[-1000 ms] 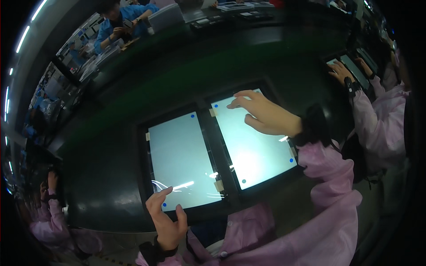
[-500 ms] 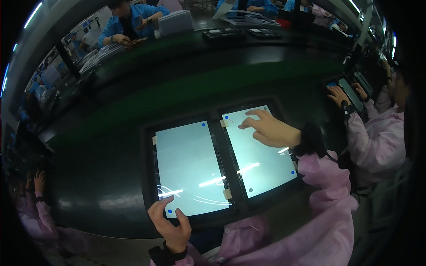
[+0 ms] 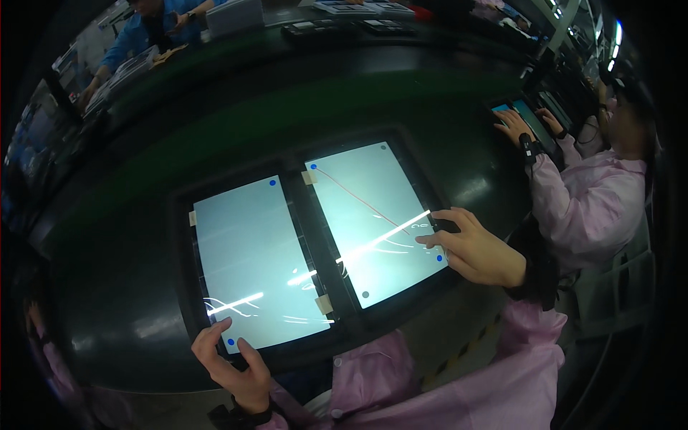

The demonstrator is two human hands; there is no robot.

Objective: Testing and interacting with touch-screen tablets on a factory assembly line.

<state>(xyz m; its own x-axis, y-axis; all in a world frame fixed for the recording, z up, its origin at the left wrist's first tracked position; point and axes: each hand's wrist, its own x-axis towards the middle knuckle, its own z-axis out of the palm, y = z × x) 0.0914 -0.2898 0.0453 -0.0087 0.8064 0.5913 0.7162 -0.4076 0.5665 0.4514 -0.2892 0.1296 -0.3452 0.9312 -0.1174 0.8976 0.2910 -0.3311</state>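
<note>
Two lit tablet screens lie side by side in dark frames, the left screen (image 3: 251, 251) and the right screen (image 3: 373, 222). Blue dots mark two opposite corners of each; the right one also shows two grey dots. A thin red line (image 3: 358, 196) slants across the right screen from its upper left blue dot toward my right hand (image 3: 484, 251). That hand is at the screen's right edge, fingers apart, one fingertip at the glass near the lower blue dot. My left hand (image 3: 236, 369), thumb and fingers spread, rests by the left screen's lower left corner. Neither hand holds anything.
A dark tabletop (image 3: 115, 287) surrounds the frames. At the right a co-worker in a pink sleeve (image 3: 573, 193) touches another tablet (image 3: 527, 118). Across the table stand black trays (image 3: 315, 30) and a person in blue (image 3: 154, 36). Tan tape tabs (image 3: 324, 304) sit along the screen edges.
My right hand has moved down across the right screen from its upper part to its lower right. A longer red line now follows behind it. My left hand stays at its corner; the view has shifted.
</note>
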